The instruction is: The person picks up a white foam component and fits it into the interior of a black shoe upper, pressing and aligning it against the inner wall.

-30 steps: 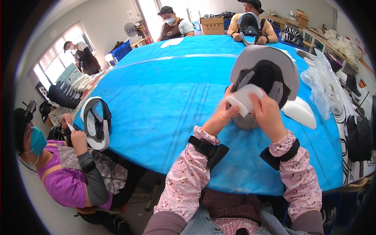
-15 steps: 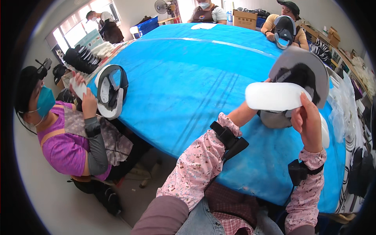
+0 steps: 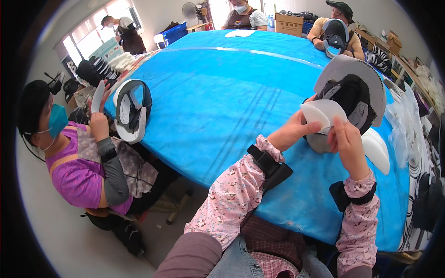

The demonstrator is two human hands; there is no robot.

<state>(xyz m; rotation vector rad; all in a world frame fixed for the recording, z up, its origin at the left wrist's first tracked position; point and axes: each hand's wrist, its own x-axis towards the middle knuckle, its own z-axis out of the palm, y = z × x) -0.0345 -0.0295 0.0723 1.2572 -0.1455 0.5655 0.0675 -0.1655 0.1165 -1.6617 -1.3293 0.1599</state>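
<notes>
White pad (image 3: 330, 110), bent, is pinched in the left hand (image 3: 293, 133) and right hand (image 3: 349, 147) before a grey cap (image 3: 345, 70) over the blue-covered surface (image 3: 208, 102); more white pads (image 3: 376, 153) lie at right, while a fan (image 3: 189, 10) and cardboard box (image 3: 288, 24) stand beyond the far edge

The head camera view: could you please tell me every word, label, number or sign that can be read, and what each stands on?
Cardboard box at the far side: dark printed characters on its front, which I won't copy.
Brown apron across the table: small emblem, any lettering too small to read.
Pale teal panel near the window: markings too small to read.
White padding at the left hand: no lettering visible.
</notes>
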